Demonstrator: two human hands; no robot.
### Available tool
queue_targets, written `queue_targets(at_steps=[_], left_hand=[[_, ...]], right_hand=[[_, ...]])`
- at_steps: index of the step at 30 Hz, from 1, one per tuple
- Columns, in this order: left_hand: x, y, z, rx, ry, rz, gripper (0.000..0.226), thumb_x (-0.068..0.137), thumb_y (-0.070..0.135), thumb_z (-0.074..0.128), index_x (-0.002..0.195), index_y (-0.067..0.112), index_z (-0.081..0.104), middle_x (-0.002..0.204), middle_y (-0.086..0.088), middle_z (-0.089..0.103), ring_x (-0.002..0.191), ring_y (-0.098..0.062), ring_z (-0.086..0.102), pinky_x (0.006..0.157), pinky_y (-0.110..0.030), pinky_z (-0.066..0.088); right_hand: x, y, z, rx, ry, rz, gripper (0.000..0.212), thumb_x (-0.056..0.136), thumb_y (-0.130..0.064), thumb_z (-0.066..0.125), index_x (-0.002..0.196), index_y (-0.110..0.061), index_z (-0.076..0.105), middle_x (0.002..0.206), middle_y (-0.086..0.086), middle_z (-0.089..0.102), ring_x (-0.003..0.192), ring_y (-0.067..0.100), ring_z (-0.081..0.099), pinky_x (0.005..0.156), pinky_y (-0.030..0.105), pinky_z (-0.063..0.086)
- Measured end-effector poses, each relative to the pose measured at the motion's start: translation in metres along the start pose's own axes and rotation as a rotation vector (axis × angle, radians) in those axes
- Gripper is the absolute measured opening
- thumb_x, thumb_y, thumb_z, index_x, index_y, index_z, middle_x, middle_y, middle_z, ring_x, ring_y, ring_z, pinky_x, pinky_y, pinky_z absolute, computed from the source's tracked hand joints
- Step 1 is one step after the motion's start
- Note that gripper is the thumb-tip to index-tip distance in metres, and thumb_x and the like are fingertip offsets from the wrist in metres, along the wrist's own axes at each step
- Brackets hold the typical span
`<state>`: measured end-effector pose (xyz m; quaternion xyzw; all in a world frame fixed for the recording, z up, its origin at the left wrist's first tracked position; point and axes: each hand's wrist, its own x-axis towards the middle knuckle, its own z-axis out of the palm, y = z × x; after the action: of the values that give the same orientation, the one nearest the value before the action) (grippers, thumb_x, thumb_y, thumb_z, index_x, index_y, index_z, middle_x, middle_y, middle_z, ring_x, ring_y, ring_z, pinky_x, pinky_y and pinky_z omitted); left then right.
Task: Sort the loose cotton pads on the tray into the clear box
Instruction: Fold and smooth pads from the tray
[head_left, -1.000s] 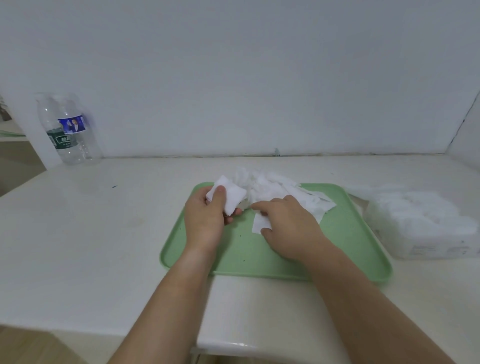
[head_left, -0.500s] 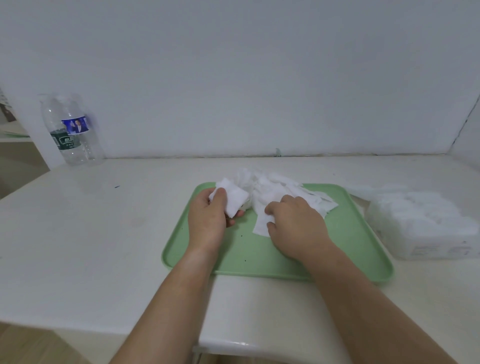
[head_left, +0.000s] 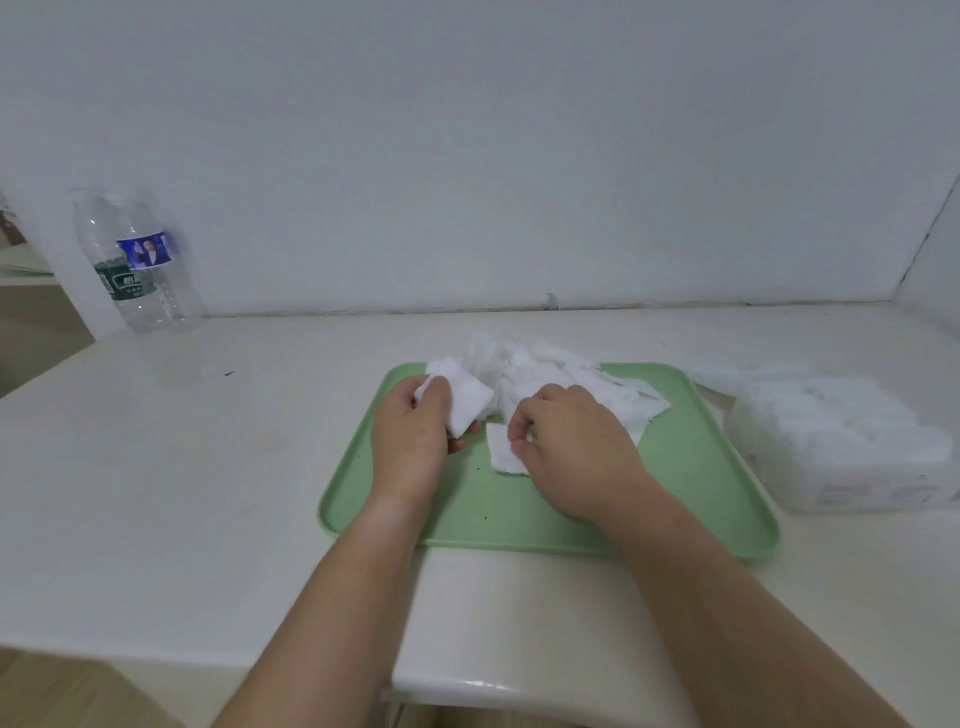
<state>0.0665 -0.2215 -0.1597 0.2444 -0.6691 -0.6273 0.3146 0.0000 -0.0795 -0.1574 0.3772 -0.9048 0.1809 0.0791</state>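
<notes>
Though bottle label (head_left: 143, 253) illegible, left grip (head_left: 413, 441) tight round pad stack (head_left: 465, 404), right grip (head_left: 574, 454) pinched on single pad (head_left: 500, 457).

Nothing legible anywhere. On the green bottle label (head_left: 124, 285), white characters, too blurred to read; on the blue bottle label (head_left: 148, 252) above it, only a small pictured figure. On the clear box (head_left: 857, 493) front, faint grey print, unreadable.
</notes>
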Motion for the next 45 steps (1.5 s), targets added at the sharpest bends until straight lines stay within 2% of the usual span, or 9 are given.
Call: queue_targets(at_steps=[3,12,16,20,25,30,33,37,45], left_hand=[[0.0,0.0,0.0,0.004,-0.005,0.004,0.023,0.096,0.016,0.049,0.092,0.004,0.069,0.091,-0.02,0.073,0.089,-0.04,0.071,0.063,-0.035,0.057],[-0.001,0.001,0.0,0.003,-0.007,0.004,0.023,0.092,0.018,0.05,0.089,0.003,0.068,0.09,-0.024,0.071,0.089,-0.045,0.068,0.065,-0.04,0.056],[0.0,0.0,-0.001,-0.001,-0.013,0.02,0.032,0.079,0.028,0.053,0.087,-0.001,0.064,0.083,-0.026,0.067,0.072,-0.032,0.064,0.07,-0.051,0.06],[0.004,-0.006,-0.002,0.014,-0.055,0.008,0.036,0.076,0.033,0.058,0.083,-0.002,0.062,0.075,-0.013,0.059,0.072,-0.022,0.057,0.082,-0.065,0.055],[0.001,-0.004,0.001,-0.034,-0.126,0.013,0.006,0.095,0.012,0.067,0.096,0.013,0.073,0.088,-0.015,0.074,0.074,-0.019,0.068,0.074,-0.044,0.062],[0.001,-0.005,0.0,-0.083,-0.174,-0.027,0.019,0.091,0.013,0.074,0.108,0.014,0.067,0.085,-0.004,0.077,0.07,-0.011,0.071,0.057,-0.025,0.055],[0.001,-0.004,0.0,-0.106,-0.248,-0.058,0.017,0.092,0.013,0.074,0.109,0.011,0.072,0.086,-0.004,0.078,0.075,-0.017,0.071,0.068,-0.032,0.06],[-0.001,-0.002,0.001,-0.139,-0.334,-0.094,0.016,0.094,0.01,0.069,0.109,0.008,0.075,0.088,-0.009,0.077,0.071,-0.017,0.067,0.061,-0.024,0.054],[-0.004,0.003,0.001,-0.201,-0.394,-0.15,0.022,0.1,0.008,0.055,0.1,0.01,0.077,0.089,-0.011,0.077,0.074,-0.018,0.071,0.057,-0.022,0.056]], right_hand=[[-0.002,0.0,0.0,-0.057,-0.097,0.007,0.031,0.096,-0.032,0.058,0.126,-0.024,0.057,0.12,-0.003,0.061,0.113,0.024,0.048,0.093,0.039,0.043],[-0.002,-0.003,0.003,-0.094,-0.196,0.003,0.03,0.087,-0.029,0.052,0.114,-0.018,0.06,0.105,0.003,0.058,0.099,0.026,0.05,0.087,0.04,0.046],[-0.002,-0.004,-0.002,0.231,-0.082,0.043,0.011,0.084,-0.025,0.059,0.093,-0.018,0.059,0.098,-0.001,0.051,0.089,0.019,0.051,0.078,0.032,0.047],[-0.002,-0.008,-0.008,0.712,0.07,0.182,0.008,0.08,-0.015,0.068,0.08,-0.02,0.063,0.078,-0.006,0.06,0.053,0.002,0.049,0.047,0.014,0.039],[-0.002,0.0,-0.017,0.998,0.109,0.192,0.014,0.085,-0.004,0.068,0.09,-0.017,0.072,0.085,0.005,0.073,0.071,0.019,0.068,0.063,0.03,0.055],[-0.001,0.008,-0.016,1.259,0.026,0.207,0.025,0.087,0.0,0.072,0.112,-0.003,0.069,0.099,0.014,0.077,0.097,0.035,0.073,0.095,0.051,0.055],[0.001,0.01,-0.015,1.231,0.058,0.225,0.018,0.086,-0.005,0.076,0.103,-0.003,0.07,0.091,0.019,0.076,0.081,0.044,0.068,0.081,0.046,0.057],[0.001,0.01,-0.012,1.135,0.045,0.211,0.012,0.093,-0.014,0.07,0.101,-0.004,0.071,0.09,0.017,0.076,0.072,0.02,0.062,0.061,0.026,0.051],[0.002,0.012,-0.008,1.104,0.098,0.285,0.011,0.09,-0.014,0.074,0.092,-0.004,0.07,0.078,0.015,0.067,0.06,0.014,0.06,0.053,0.028,0.051]])
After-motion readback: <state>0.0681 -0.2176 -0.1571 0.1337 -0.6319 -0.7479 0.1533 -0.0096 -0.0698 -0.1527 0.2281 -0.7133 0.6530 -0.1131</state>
